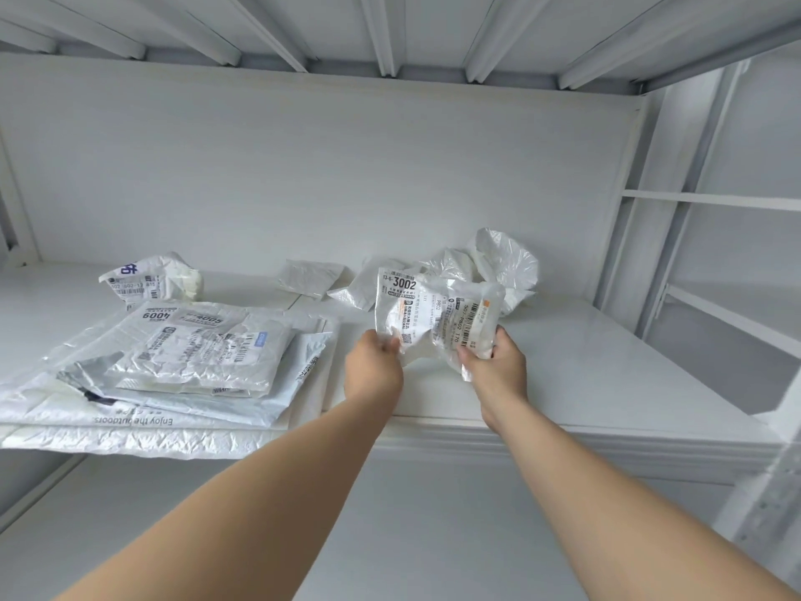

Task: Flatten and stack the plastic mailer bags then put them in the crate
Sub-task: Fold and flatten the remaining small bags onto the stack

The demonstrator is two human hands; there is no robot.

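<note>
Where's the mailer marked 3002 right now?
Head view, right of centre: left hand and right hand hold the 3002 mailer over the shelf, right of the stack.

On the shelf (pixel 585 362), a stack of mailers (pixel 186 362) is laid at the left, a crumpled mailer (pixel 151 277) behind it, a heap of bags (pixel 498 258) at the right, behind the held mailer (pixel 437 314).

Bright, even light; wide-angle edge bending

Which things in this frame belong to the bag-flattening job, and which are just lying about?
Job: crumpled bag held in the left hand and right hand; flattened stack; loose bags at the back; lone bag behind the stack.
Not part of it: shelf board; rack post. No crate shows.
</note>
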